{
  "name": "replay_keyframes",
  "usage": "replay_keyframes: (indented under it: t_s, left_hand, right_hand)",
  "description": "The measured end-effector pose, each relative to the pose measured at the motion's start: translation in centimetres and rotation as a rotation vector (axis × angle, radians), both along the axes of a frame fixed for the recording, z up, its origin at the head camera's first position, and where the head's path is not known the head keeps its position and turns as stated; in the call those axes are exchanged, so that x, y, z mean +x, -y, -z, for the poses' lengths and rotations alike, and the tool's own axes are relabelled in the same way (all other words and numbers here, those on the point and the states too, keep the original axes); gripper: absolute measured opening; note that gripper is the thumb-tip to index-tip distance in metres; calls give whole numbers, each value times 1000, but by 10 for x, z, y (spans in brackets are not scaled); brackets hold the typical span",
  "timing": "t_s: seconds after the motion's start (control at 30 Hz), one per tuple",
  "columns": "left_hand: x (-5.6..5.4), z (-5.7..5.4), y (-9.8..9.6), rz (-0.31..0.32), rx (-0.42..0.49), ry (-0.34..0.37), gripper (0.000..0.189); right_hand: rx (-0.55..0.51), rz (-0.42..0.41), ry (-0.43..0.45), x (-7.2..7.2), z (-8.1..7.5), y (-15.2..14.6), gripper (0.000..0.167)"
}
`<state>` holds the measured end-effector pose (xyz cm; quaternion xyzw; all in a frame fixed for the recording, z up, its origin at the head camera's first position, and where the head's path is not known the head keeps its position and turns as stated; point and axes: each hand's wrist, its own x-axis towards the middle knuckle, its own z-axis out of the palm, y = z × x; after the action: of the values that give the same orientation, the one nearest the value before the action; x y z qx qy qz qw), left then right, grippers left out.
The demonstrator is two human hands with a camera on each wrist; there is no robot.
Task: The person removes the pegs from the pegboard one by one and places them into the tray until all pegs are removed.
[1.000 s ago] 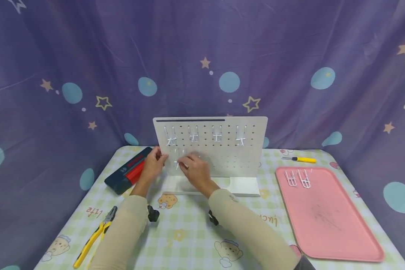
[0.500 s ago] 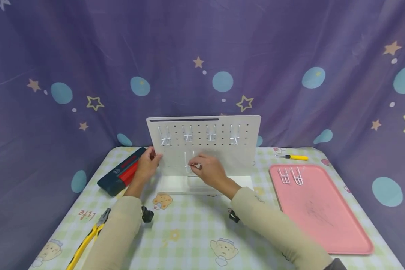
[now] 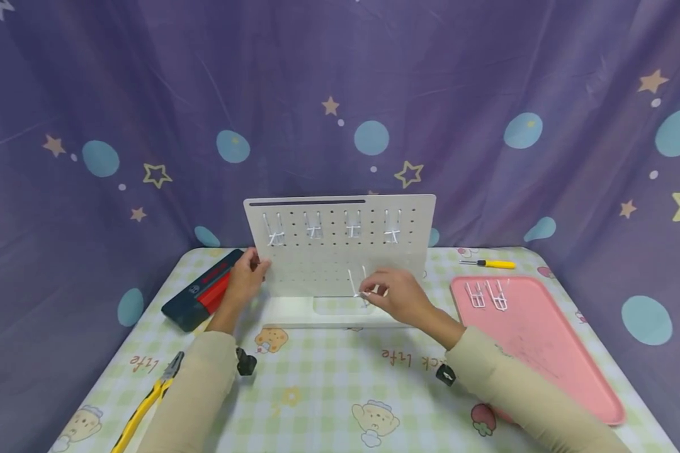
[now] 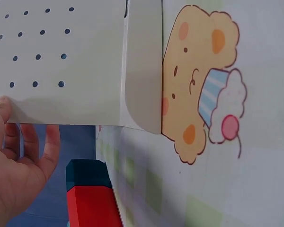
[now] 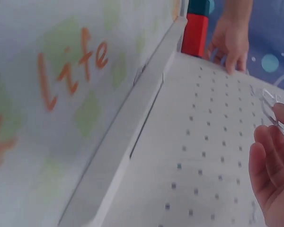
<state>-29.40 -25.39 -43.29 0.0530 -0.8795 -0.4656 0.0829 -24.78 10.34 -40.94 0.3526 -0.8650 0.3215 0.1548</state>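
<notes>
A white pegboard [image 3: 303,270] stands upright on its white base [image 3: 289,311]. At its left edge my left hand [image 3: 247,280] holds on, thumb [image 4: 4,108] on the front face and fingers behind. My right hand [image 3: 401,297] pinches a white wire hook [image 3: 352,284] by its lower end, in front of the board's lower right part; whether the hook touches the board I cannot tell. Several white hooks [image 3: 314,225] hang in a row along the upper holes. The right wrist view shows the pinched hook [image 5: 269,108] at its right edge.
A pink tray [image 3: 544,340] at the right carries two more wire hooks [image 3: 497,296]. Behind it lies a yellow-handled screwdriver [image 3: 498,264]. At the left are a dark green and red Bosch case [image 3: 204,289] and yellow-handled pliers [image 3: 147,402]. A purple curtain [image 3: 294,126] hangs behind.
My right hand has drawn the pinched hook away from the board's lower left and carried it rightward. My left hand keeps its hold on the edge. The head view has shifted slightly.
</notes>
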Motion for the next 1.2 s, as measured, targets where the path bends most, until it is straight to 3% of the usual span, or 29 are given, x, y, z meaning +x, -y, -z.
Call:
replay_keyframes:
  t_s: [0.33,0.73,0.97,1.2]
  left_hand:
    - [2,0,-1,1,-1,12,24]
    - [2,0,0,-8,-25,20,23]
    - [1,-2,-2,-16,-32,1,22]
    - [1,-3,-2,-13,-27,8,22]
  right_hand:
    - [-45,123,84,3,-7,-73,7]
    - [-62,346,98,-12,-15,-158,6]
    - [-49,469,177,-21,-23,-205,17]
    - [-9,550,226,-33,-13,-246,22]
